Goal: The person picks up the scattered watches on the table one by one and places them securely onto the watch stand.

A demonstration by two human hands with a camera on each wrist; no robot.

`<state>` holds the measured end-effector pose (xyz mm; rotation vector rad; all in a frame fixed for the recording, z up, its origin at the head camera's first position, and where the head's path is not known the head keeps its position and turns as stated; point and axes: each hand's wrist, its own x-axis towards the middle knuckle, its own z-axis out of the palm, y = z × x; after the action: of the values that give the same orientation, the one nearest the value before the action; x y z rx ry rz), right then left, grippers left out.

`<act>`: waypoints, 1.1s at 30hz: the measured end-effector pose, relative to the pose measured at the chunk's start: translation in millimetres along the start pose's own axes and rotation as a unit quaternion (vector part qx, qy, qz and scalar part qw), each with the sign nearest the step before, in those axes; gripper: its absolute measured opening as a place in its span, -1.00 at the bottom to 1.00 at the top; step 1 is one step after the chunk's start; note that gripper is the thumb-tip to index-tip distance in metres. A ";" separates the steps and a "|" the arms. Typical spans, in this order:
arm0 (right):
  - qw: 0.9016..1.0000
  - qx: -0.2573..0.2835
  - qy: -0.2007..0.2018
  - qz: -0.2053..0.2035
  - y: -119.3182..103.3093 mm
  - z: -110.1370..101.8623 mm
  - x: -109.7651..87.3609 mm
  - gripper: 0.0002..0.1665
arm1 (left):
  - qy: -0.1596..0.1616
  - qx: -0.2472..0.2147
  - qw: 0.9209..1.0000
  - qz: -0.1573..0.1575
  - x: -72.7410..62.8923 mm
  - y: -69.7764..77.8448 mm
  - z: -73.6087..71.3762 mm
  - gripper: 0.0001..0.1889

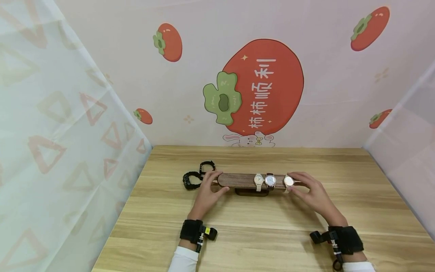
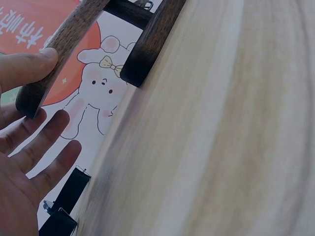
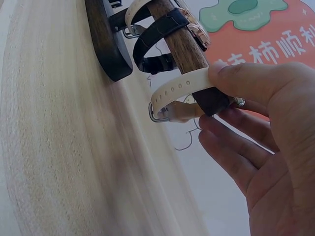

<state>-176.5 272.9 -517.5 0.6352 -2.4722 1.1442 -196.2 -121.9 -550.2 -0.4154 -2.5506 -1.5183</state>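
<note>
A dark wooden watch stand (image 1: 234, 180) has a long bar raised above a shorter base (image 1: 251, 192). My left hand (image 1: 207, 194) grips the bar's left end, thumb in front and fingers behind. At the other end, my right hand (image 1: 315, 195) pinches a white-strapped watch (image 1: 289, 181) looped round the bar, its thumb lying on the strap (image 3: 179, 87). Further in along the bar hang a dark-strapped watch (image 1: 270, 180) and another white-strapped watch (image 1: 258, 179). The bar's left half carries no watches.
Two black watches (image 1: 192, 180) (image 1: 207, 166) stand on the wooden table (image 1: 258, 238), just beyond my left hand. A printed backdrop (image 1: 326, 124) rises behind the table's far edge, and patterned cloth walls (image 1: 81, 158) flank it.
</note>
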 end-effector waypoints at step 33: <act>0.999 -0.032 -0.036 0.021 -2.0 9.7 8.2 -0.35 | 0.002 -0.014 1.000 -0.004 0.1 0.8 1.9 -0.30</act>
<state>-183.5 262.1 -518.3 0.6192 -2.5841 1.0718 -196.0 -119.9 -550.5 -0.4074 -2.5339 -1.5574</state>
